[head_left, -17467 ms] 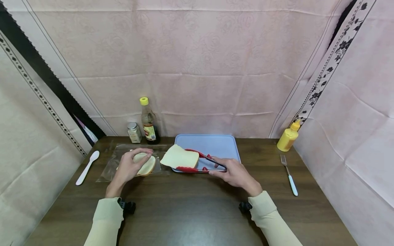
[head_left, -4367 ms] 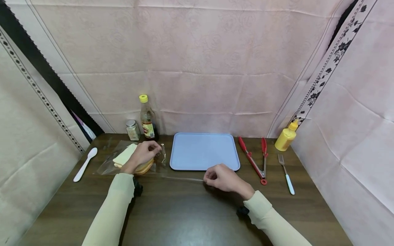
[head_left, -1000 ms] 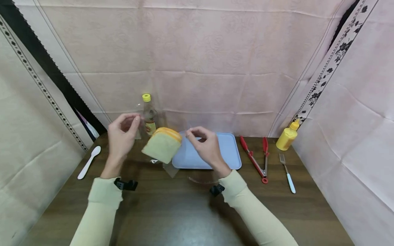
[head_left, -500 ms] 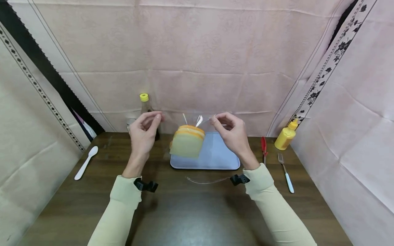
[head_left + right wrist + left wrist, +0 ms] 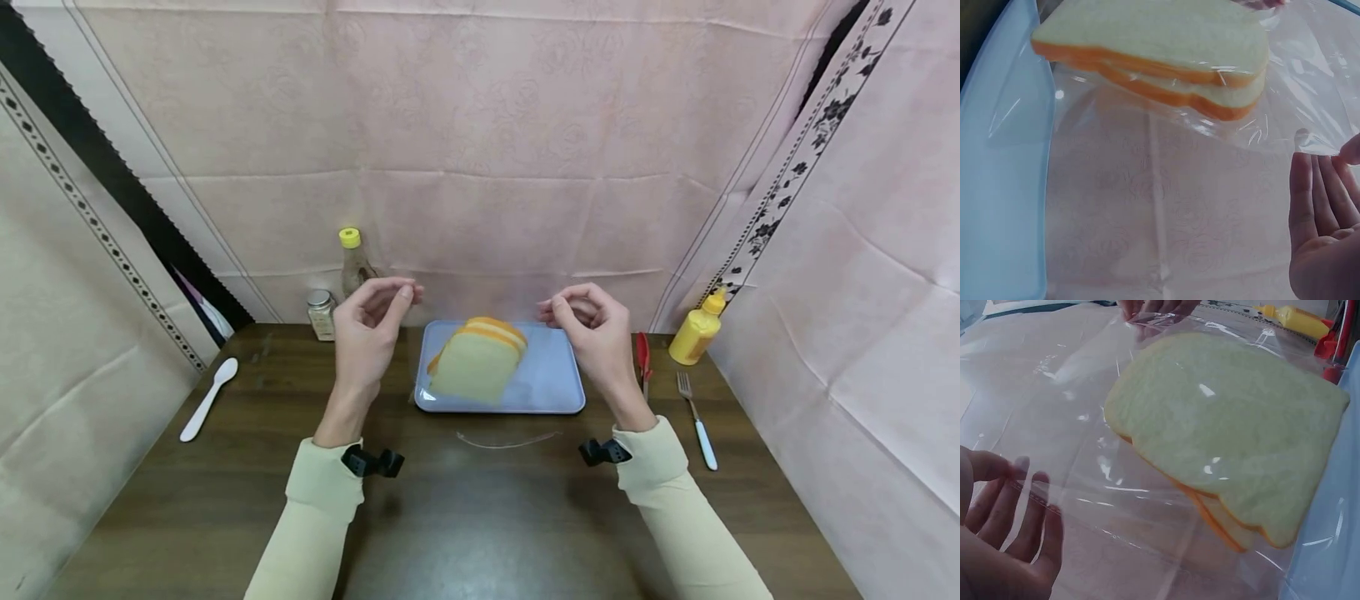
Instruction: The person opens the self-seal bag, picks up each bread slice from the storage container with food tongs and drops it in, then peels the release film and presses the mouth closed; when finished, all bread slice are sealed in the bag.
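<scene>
My left hand [image 5: 367,333] pinches one corner of a clear plastic bag [image 5: 1104,465] between thumb and fingers. Its opposite corner is pinched by my right hand [image 5: 596,337], so the bag hangs spread between both hands. Inside lie slices of bread [image 5: 480,362], pale with orange-brown crusts, stacked and slightly fanned. In the head view they appear over the blue tray [image 5: 551,383]. The left wrist view shows the slices tilted inside the film, their lower edge close to the tray. Whether the bag touches the tray I cannot tell.
A thin clear strip [image 5: 510,446] lies in front of the tray. Left are a white spoon [image 5: 210,400], a shaker jar [image 5: 321,315] and a yellow-capped bottle [image 5: 352,262]. Right are red tongs [image 5: 643,357], mostly hidden, a fork [image 5: 697,421] and a yellow squeeze bottle [image 5: 697,329].
The tongs were put down right of the tray. The bagged bread was lifted from the table's left and carried right over the tray; in the last half second it came lower and the hands moved right.
</scene>
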{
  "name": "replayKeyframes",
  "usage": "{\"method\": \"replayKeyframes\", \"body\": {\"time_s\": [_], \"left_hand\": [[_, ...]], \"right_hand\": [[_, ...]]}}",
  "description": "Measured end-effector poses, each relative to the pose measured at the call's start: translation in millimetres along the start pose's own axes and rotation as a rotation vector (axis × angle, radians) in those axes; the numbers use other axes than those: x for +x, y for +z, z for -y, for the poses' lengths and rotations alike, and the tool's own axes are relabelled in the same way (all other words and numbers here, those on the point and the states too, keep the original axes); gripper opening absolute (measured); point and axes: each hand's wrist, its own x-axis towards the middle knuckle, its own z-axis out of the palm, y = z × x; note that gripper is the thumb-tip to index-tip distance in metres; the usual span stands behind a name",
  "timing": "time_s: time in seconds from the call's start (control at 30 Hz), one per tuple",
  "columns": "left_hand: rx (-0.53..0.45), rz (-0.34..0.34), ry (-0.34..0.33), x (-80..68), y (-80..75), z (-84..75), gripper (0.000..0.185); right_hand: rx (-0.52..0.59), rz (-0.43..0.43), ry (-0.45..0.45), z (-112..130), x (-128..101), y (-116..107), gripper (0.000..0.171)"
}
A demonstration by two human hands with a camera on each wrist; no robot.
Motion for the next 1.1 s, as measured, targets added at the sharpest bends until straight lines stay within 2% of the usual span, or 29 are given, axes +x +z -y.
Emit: {"method": "replayKeyframes", "body": {"time_s": [0.23, 0.33, 0.47, 0.67, 0.8, 0.9, 1.1], "left_hand": [[-0.003, 0.101, 0.011, -7.6, 4.9, 0.2, 0.024], [0.025, 0.134, 0.004, -9.1, 3.6, 1.4, 0.026], [-0.011, 0.178, -0.014, -10.3, -1.2, 5.4, 0.027], [-0.120, 0.215, -0.037, -10.2, -7.7, 12.6, 0.028], [-0.234, 0.237, -0.050, -9.4, -7.3, 14.3, 0.024], [-0.341, 0.255, -0.061, -9.0, -6.1, 13.0, 0.015], [-0.505, 0.284, -0.093, -8.3, -6.3, 9.1, 0.023]], "right_hand": [[0.060, -0.068, 0.020, -16, -17, -5, 0.020], [0.097, -0.077, 0.009, -20, -22, -7, 0.023], [0.096, -0.084, -0.008, -20, -24, -10, 0.024], [0.115, -0.094, -0.033, -15, -23, -14, 0.025], [0.152, -0.095, -0.063, -11, -25, -16, 0.026], [0.203, -0.078, -0.106, -11, -25, -17, 0.021], [0.302, -0.034, -0.174, -13, -23, -21, 0.010]]}}
